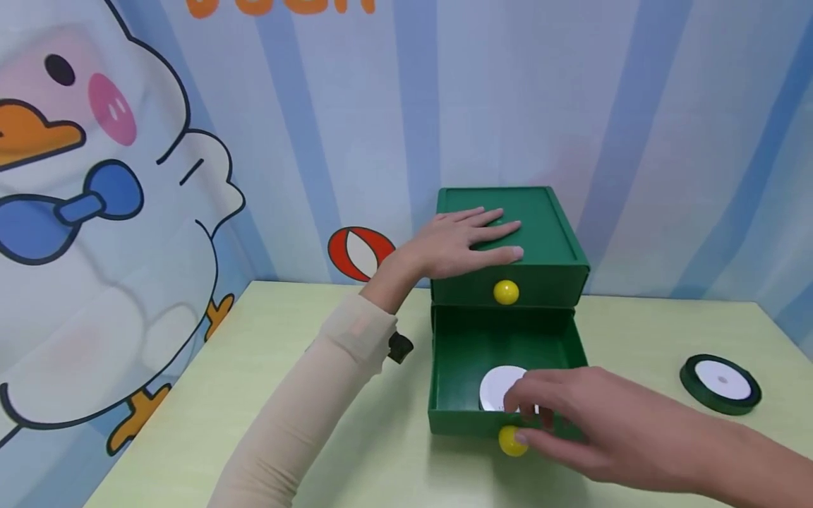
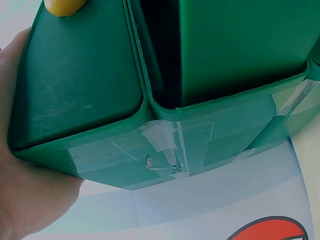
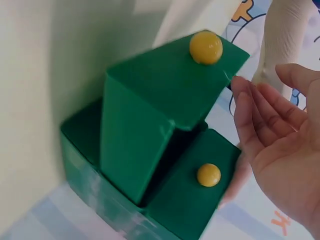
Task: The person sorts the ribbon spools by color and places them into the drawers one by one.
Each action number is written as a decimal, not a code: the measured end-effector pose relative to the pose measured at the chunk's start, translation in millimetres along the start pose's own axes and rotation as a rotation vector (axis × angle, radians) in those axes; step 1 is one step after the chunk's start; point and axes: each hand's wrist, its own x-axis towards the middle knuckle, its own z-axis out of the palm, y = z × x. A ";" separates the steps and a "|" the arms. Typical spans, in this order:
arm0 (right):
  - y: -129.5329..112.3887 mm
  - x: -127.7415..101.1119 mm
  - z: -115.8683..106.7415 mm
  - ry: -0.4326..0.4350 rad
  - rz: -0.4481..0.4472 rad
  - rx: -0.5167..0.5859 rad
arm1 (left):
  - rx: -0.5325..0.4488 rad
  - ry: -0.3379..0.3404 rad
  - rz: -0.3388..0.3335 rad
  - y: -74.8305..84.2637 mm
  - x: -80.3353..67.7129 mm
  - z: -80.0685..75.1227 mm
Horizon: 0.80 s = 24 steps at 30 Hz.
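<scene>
A green two-drawer box (image 1: pixel 546 233) with yellow ball knobs is set at the table's (image 1: pixel 254 395) far edge. Its lower drawer (image 1: pixel 457 353) is pulled out, a white-cored ribbon roll (image 1: pixel 498 384) inside. The left hand (image 1: pixel 466 240) is laid flat on top; the right hand's (image 1: pixel 591 423) relaxed fingers are touching the lower knob (image 1: pixel 511 441). No writing is readable.
</scene>
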 end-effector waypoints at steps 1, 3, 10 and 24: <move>1.3 -1.4 1.6 -0.022 0.022 0.064 | 0.001 -0.001 0.000 -0.2 -0.3 0.4; 4.7 -4.0 5.7 -0.073 0.073 0.182 | 0.000 -0.001 0.000 -0.3 -0.2 1.2; 20.9 -13.5 32.5 -0.182 0.172 0.416 | -0.003 0.002 -0.002 -1.0 1.4 1.2; 34.4 -15.0 81.9 -0.083 0.403 0.834 | -0.005 -0.001 -0.010 -0.9 1.0 1.2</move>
